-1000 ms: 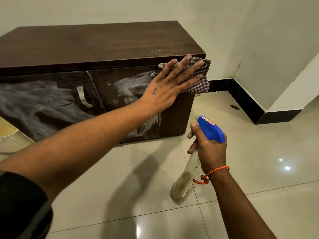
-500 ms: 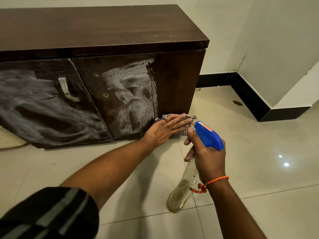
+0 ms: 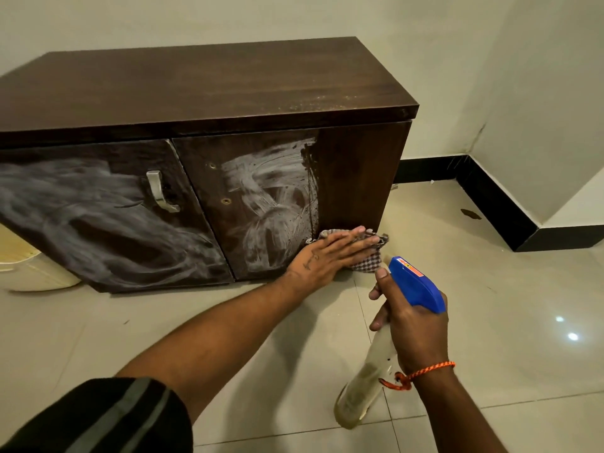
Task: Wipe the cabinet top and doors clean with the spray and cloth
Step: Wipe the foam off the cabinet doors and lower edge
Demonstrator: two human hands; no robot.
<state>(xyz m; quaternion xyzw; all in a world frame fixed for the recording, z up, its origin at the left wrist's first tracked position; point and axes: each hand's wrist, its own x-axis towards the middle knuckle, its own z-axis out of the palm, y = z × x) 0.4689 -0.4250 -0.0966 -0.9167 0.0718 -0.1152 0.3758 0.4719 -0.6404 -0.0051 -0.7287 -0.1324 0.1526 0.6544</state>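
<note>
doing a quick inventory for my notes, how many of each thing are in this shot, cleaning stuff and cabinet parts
spray bottle: 1
cloth: 1
cabinet doors: 2, left door and right door
door handle: 1
cabinet top: 1
total: 6

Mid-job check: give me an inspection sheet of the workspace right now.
Surface: cabinet top dark, pale specks near its right front edge.
Job's things: right door and left door streaked white; checked cloth at the right door's bottom corner; spray bottle off the floor.
Clutter: cream container left of the cabinet.
Grips: left hand flat on the cloth; right hand around the bottle.
Cables: nothing seen.
Surroundings: tiled floor, dark mark near the skirting.
</note>
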